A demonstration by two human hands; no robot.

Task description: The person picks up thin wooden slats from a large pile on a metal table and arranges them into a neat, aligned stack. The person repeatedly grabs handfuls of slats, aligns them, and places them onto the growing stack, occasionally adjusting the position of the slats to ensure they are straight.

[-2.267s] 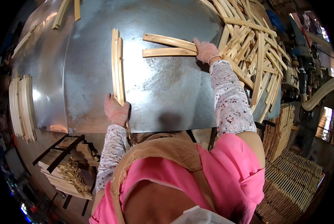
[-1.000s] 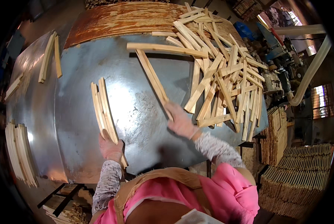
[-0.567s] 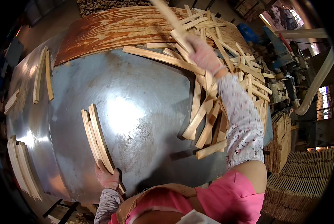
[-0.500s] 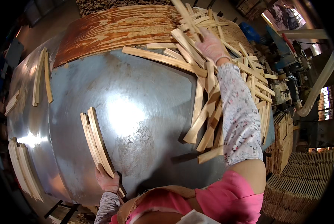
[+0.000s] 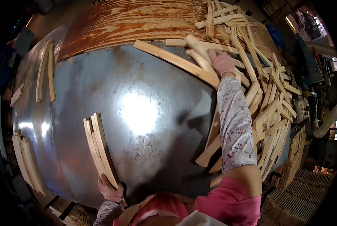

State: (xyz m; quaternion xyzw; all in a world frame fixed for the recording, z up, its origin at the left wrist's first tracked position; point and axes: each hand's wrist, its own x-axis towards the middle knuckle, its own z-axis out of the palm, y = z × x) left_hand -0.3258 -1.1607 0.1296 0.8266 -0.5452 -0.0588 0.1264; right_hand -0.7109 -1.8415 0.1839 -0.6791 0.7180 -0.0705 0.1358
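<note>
My left hand (image 5: pixel 111 190), in a light pinkish glove, is closed around the near end of a small bundle of wooden strips (image 5: pixel 99 148) lying on the metal tabletop. Stretched out to the far right, my right hand (image 5: pixel 222 62) is closed on a pale wooden strip (image 5: pixel 199 46), which is smeared by motion. Its palm side is hidden, so how the fingers sit on the wood cannot be made out. Around and under that hand lies a jumbled pile of wooden strips (image 5: pixel 266 109). A longer strip (image 5: pixel 176 62) slants from the pile toward the table's middle.
The shiny metal tabletop (image 5: pixel 81 86) meets a worn brown plywood board (image 5: pixel 130 22) at the back. At the left lie two strips (image 5: pixel 43 73) and a stack of strips (image 5: pixel 27 164). Beyond the right edge stand stacked slats (image 5: pixel 296 199) and machinery (image 5: pixel 308 64).
My right hand has come down and nearer from the back of the pile, and its strip has swung lower. My left hand still holds the bundle. The view has shifted slightly.
</note>
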